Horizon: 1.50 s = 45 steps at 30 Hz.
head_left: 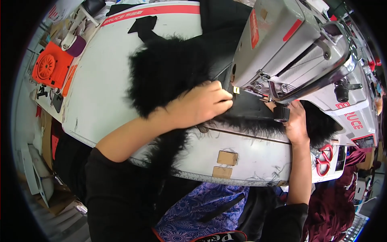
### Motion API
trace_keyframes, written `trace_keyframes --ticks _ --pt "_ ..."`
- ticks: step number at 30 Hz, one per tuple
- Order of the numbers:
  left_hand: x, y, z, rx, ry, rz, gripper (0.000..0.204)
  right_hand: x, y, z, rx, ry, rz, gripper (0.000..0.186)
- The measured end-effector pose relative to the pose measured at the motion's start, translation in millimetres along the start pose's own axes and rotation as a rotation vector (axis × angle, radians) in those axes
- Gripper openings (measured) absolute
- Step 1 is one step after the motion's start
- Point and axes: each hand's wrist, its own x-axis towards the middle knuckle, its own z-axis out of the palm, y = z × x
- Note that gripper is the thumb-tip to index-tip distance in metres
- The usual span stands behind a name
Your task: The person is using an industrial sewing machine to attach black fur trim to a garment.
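Note:
A black garment piece with long fur (169, 68) is spread over the sewing machine table, its smooth black side (252, 109) lying by the needle area. My left hand (201, 103) rests on it just left of the needle, fingers curled closed on the fabric. To the right of the needle, my right hand (296, 123) lies on the same piece. The machine's parts partly hide its fingers, so its grip does not show. Over the work stands the grey-white sewing machine head (278, 44); a black knob (281, 113) sits in front of my right hand.
Red-handled scissors (324, 160) and a dark phone (341, 157) lie at the table's right end. An orange device (52, 64) and a purple-and-white spool (75, 45) are at the far left. Patterned purple cloth (205, 211) covers my lap. Dark red fabric (330, 209) hangs at lower right.

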Motion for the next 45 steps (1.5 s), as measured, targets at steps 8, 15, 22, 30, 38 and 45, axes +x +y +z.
trace_keyframes --ticks 8,15,22,30,38,45 --pt "-4 17 6 0.205 0.104 0.018 0.034 -9 -30 -14 -0.079 -0.093 -0.062 0.055" --pt "-2 18 6 0.27 0.103 0.037 0.026 0 -54 0 0.047 -0.172 0.034 0.039" --pt "-5 19 -5 0.169 -0.003 -0.001 0.03 -6 -50 5 0.093 -0.055 -0.038 0.035" --pt "-4 20 -5 0.113 0.026 -0.052 0.029 13 -55 5 0.209 -0.122 0.202 0.043" --pt "-6 18 -2 0.032 -0.011 -0.155 0.031 13 -50 13 0.08 -0.184 0.163 0.067" --pt "-6 9 4 0.055 0.053 -0.118 0.034 16 -49 21 -0.087 -0.038 0.039 0.05"
